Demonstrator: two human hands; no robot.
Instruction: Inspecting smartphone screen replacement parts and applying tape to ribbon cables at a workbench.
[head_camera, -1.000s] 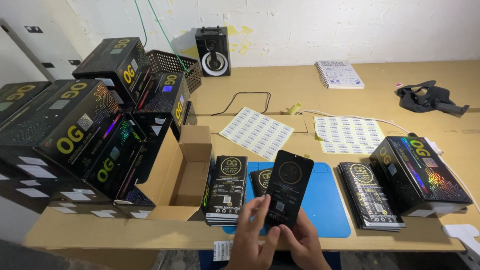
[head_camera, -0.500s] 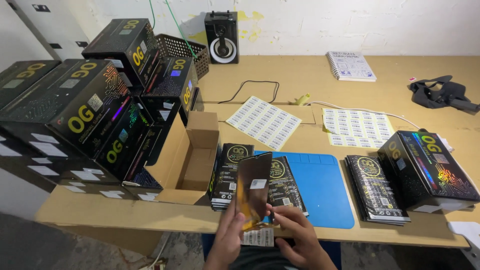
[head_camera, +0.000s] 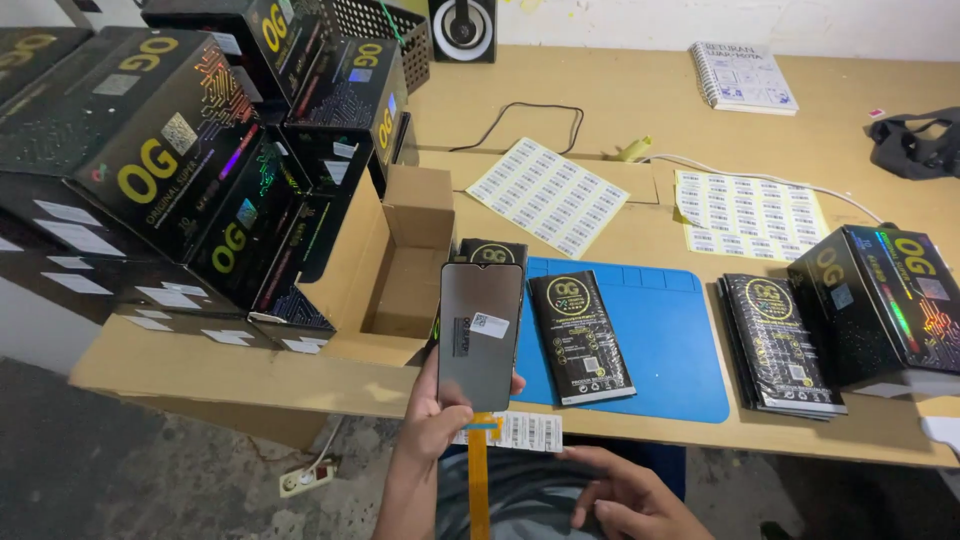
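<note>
Between the left hand's (head_camera: 440, 425) fingers stands a grey rectangular phone screen panel (head_camera: 480, 335), upright, pinched at its lower edge, orange flex ribbon (head_camera: 479, 480) dangling below. Right hand (head_camera: 625, 495) hovers lower right, fingers loosely spread, touching a white barcode label strip (head_camera: 525, 432). Beyond lies a blue mat (head_camera: 680, 350) on the wooden desk (head_camera: 640, 100).

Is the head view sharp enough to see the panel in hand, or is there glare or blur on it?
Head view: evenly lit, sharp; the phone screen panel in the left hand shows a dull matte back, no glare; the right hand looks slightly soft; wide-angle bending at the edges.
</note>
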